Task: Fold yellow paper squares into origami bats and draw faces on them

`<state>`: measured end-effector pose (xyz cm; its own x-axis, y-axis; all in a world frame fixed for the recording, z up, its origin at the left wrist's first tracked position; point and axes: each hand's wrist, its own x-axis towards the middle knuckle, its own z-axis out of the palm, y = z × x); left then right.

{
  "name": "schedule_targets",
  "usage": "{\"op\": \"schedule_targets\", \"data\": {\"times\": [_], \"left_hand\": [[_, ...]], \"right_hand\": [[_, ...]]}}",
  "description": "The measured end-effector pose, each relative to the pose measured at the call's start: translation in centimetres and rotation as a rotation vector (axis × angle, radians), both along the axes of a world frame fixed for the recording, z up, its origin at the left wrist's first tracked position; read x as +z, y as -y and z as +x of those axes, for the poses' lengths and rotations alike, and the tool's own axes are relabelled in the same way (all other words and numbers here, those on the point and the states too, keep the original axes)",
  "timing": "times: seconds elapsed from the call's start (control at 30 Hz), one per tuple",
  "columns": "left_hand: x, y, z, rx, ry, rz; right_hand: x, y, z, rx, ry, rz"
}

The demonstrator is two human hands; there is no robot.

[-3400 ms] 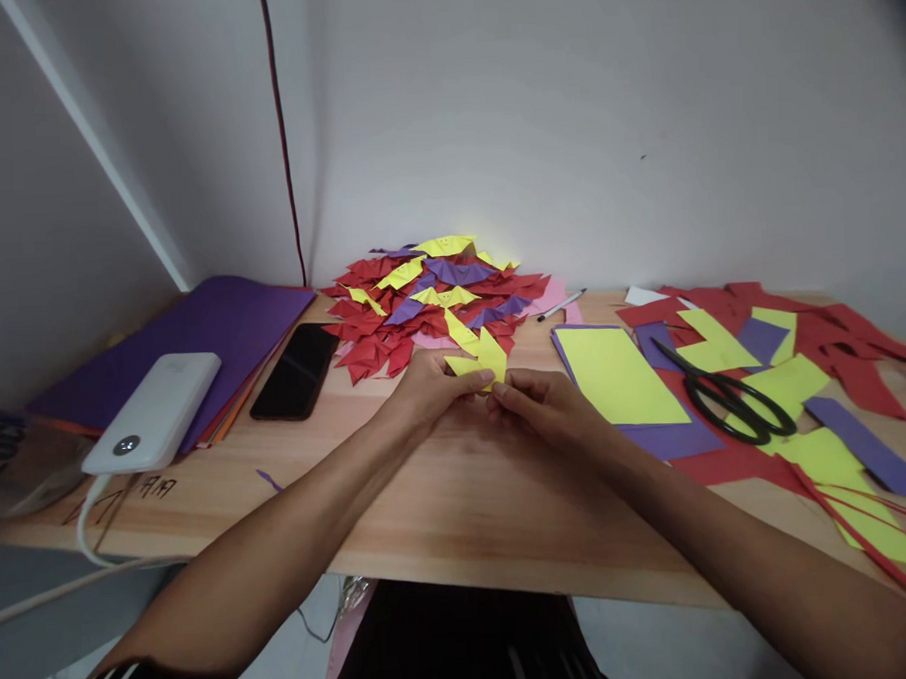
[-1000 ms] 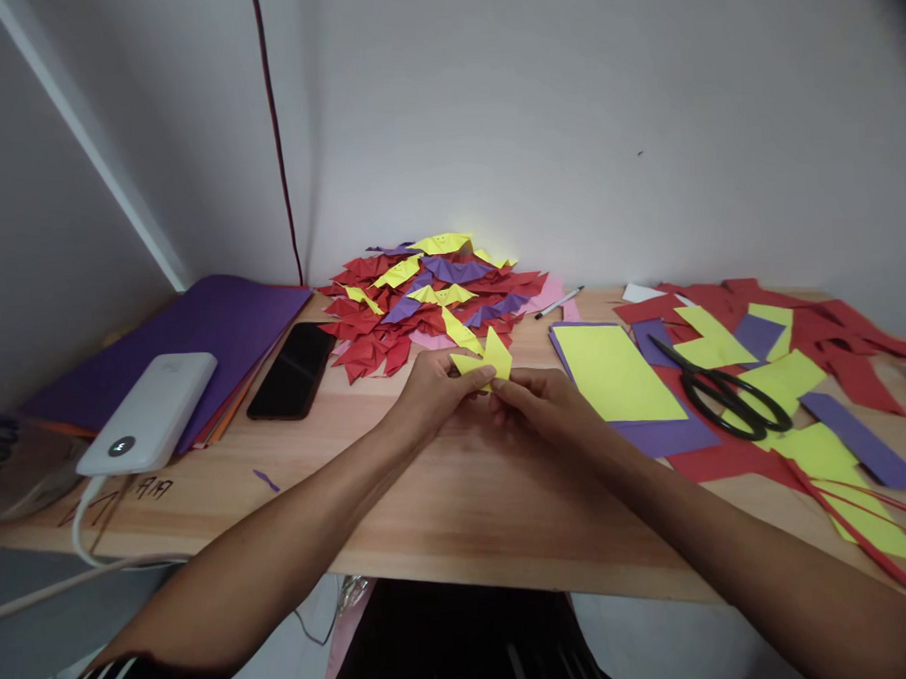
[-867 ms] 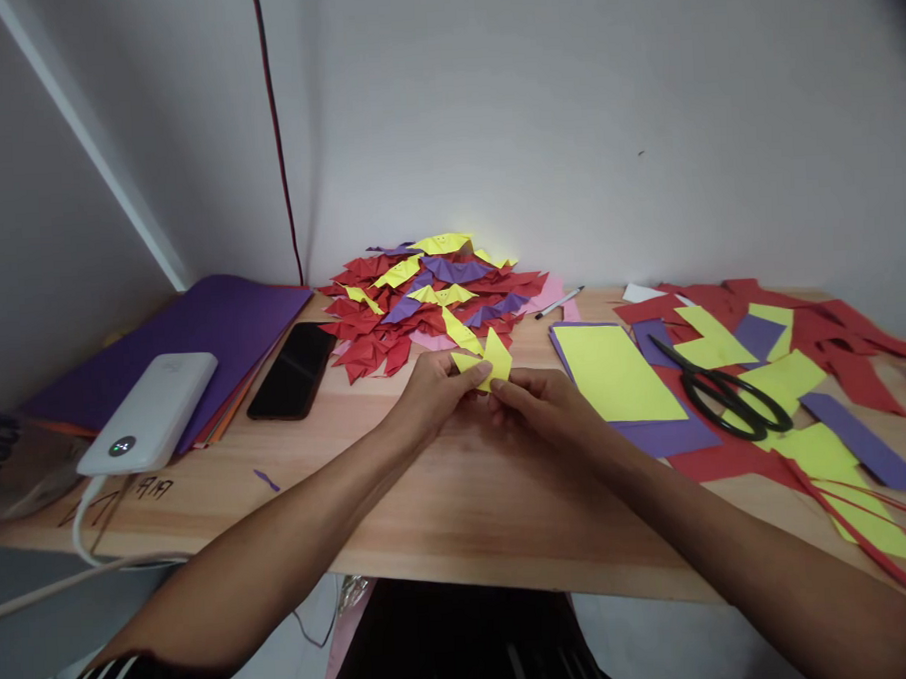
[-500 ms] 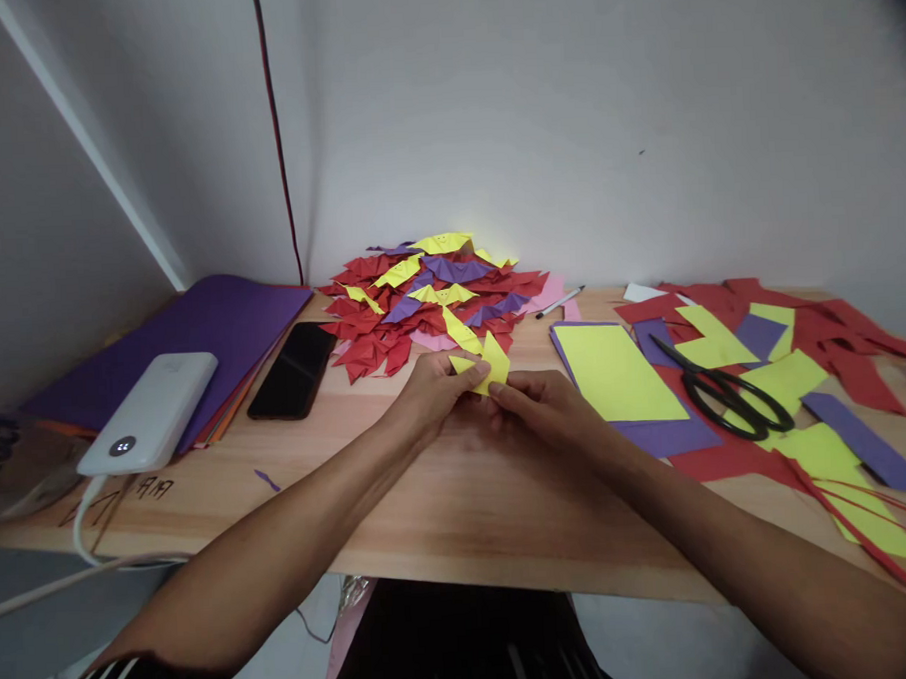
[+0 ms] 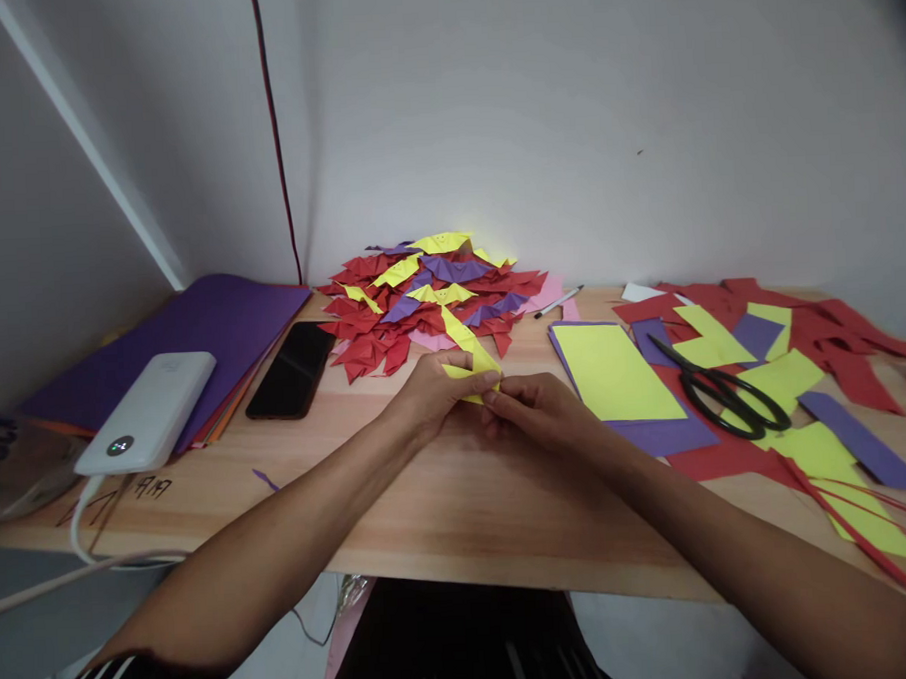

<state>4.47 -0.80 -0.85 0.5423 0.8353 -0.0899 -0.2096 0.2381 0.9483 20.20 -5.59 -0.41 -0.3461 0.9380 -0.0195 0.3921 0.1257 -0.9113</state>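
A small folded piece of yellow paper [image 5: 483, 360] is held in the air over the middle of the table, in front of a heap of folded paper shapes [image 5: 436, 300] in red, yellow and purple. My left hand [image 5: 434, 392] pinches it from the left, thumb across its front. From the right, my right hand [image 5: 535, 404] grips its right edge between thumb and fingers. Both sets of fingertips nearly meet and cover part of the paper. Some yellow shapes in the heap carry small drawn faces.
A phone [image 5: 290, 372] and a white power bank [image 5: 148, 413] with cable lie left, beside purple sheets [image 5: 218, 305]. To the right are a yellow paper stack [image 5: 624, 372], black scissors [image 5: 726, 393] and coloured scraps [image 5: 859, 362]. A pen [image 5: 558, 302] lies behind.
The yellow paper has turned in my fingers, its upright flap now leaning left and its lower part lying flatter. My hands have stayed nearly in place.
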Motion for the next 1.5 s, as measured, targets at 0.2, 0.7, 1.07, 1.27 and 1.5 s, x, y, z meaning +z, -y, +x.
{"op": "schedule_targets", "data": {"times": [0.2, 0.7, 1.07, 1.27, 1.5], "left_hand": [[0.19, 0.32, 0.18, -0.046, 0.063, -0.017], [0.41, 0.60, 0.32, -0.005, 0.037, -0.015], [-0.10, 0.09, 0.08, 0.045, 0.005, 0.009], [0.08, -0.09, -0.16, -0.071, -0.001, 0.044], [-0.28, -0.31, -0.20, 0.094, -0.107, 0.090]], "right_hand": [[-0.03, 0.00, 0.00, 0.007, 0.001, 0.015], [0.31, 0.24, -0.18, -0.006, 0.005, 0.008], [0.34, 0.24, -0.12, 0.021, -0.033, -0.002], [-0.12, 0.03, 0.07, -0.063, -0.047, 0.022], [-0.23, 0.04, -0.03, -0.088, -0.006, 0.059]]}}
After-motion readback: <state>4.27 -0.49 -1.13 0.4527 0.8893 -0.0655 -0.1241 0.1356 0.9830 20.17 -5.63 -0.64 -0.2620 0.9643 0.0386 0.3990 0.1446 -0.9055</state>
